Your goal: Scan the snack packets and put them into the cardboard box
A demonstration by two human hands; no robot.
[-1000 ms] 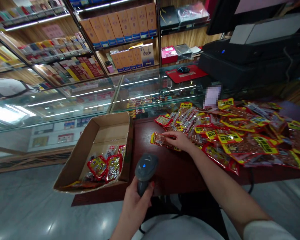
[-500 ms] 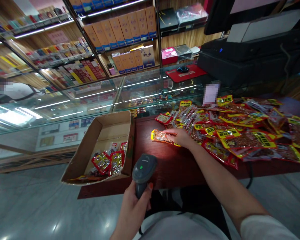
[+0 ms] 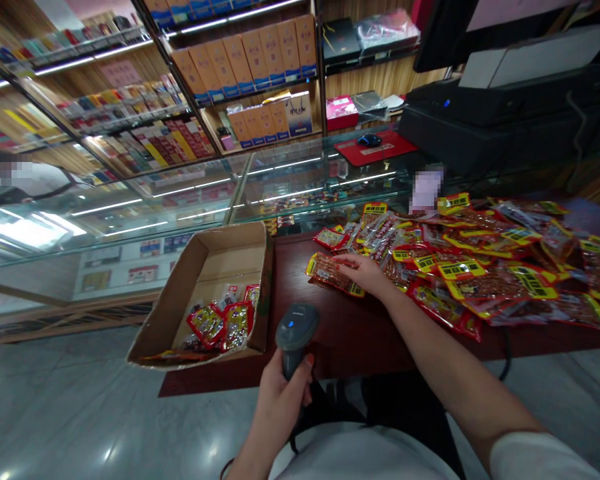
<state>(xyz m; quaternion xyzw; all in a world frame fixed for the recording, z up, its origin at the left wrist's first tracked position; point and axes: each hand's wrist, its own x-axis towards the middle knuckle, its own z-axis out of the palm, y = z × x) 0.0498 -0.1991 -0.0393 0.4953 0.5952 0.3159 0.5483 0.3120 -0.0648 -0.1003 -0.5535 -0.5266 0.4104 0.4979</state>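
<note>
A dark grey barcode scanner [image 3: 297, 327] is gripped by its handle in my left hand [image 3: 283, 393]; a small blue light shows on its top. My right hand [image 3: 365, 272] holds a red and yellow snack packet [image 3: 325, 270] by its right part, over the dark red tabletop [image 3: 325, 340]. To the right of that hand lies a heap of similar snack packets [image 3: 470, 270], overlapping one another. Left of the scanner stands an open cardboard box [image 3: 267, 267], with several shiny red-edged packets [image 3: 237, 325] at its near end.
Behind the tabletop runs a glass display counter [image 3: 190, 200]. A mouse [image 3: 369, 140] rests on a red mat [image 3: 395, 148] near black equipment [image 3: 445, 127] at the back right. Shelves with boxed goods [image 3: 250, 63] line the wall. Another person [image 3: 40, 181] is at the far left.
The scanner's light has gone from green to blue, and the bright glow on the packet and tabletop is gone. The packet in my right hand now shows more of its face.
</note>
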